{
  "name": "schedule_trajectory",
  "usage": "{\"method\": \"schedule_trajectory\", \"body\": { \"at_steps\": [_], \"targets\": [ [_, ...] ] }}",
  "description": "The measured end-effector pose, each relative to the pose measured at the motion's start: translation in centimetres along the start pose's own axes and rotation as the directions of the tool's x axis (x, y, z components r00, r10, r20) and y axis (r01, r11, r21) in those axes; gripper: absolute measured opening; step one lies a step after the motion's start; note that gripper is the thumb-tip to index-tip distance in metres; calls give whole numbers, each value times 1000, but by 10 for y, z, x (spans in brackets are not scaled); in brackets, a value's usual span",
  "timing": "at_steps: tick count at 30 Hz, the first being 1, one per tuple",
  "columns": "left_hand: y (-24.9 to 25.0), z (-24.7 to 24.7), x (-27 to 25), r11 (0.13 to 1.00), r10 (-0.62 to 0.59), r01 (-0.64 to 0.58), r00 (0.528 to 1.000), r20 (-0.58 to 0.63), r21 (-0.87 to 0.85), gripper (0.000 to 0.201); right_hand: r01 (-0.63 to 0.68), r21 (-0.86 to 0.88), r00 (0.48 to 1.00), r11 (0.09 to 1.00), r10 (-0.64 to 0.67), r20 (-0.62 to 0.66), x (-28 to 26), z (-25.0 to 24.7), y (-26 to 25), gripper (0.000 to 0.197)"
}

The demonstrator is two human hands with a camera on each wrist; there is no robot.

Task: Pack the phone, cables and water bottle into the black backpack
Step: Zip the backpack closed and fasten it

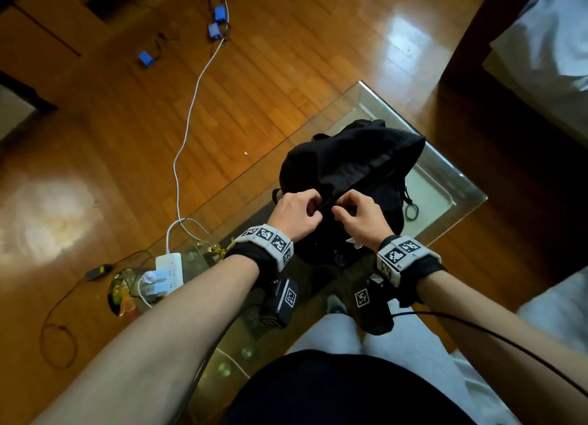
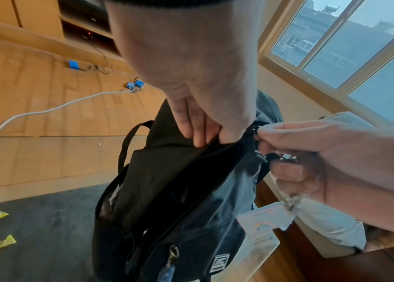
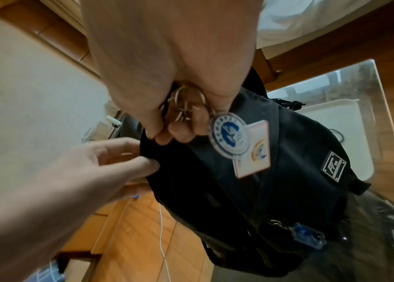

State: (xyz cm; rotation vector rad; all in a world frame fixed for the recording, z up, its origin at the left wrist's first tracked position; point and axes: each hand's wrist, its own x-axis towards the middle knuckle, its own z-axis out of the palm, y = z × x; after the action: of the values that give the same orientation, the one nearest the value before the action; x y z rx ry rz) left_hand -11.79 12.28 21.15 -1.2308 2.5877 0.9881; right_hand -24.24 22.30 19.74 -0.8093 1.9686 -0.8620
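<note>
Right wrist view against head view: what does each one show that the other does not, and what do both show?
Only the right wrist view shows the metal key rings in the right hand, the round blue-and-white tag, the rainbow card and the backpack's woven label.

Only the head view shows the three blue boxes on the wooden floor, the white power strip and both wrist bands.

Both show the black backpack on the glass table, with the left hand pinching its top fabric.
</note>
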Motion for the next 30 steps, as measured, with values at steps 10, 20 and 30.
{"method": "schedule_trajectory", "body": {
  "at_steps": [10, 20, 30],
  "targets": [
    [-6, -6, -11, 996, 31, -35, 998, 46, 85, 11, -99, -242, 983, 965, 57, -175, -1, 14, 3, 15],
    [-48, -38, -30, 991, -71, 60, 993, 92, 116, 13, -255, -199, 911, 946, 167, -377, 15, -51, 17, 22],
    [-37, -33, -14, 974, -47, 31, 997, 67, 225, 21, -222, -37, 937, 974, 203, -285, 21, -46, 26, 22]
  ]
}}
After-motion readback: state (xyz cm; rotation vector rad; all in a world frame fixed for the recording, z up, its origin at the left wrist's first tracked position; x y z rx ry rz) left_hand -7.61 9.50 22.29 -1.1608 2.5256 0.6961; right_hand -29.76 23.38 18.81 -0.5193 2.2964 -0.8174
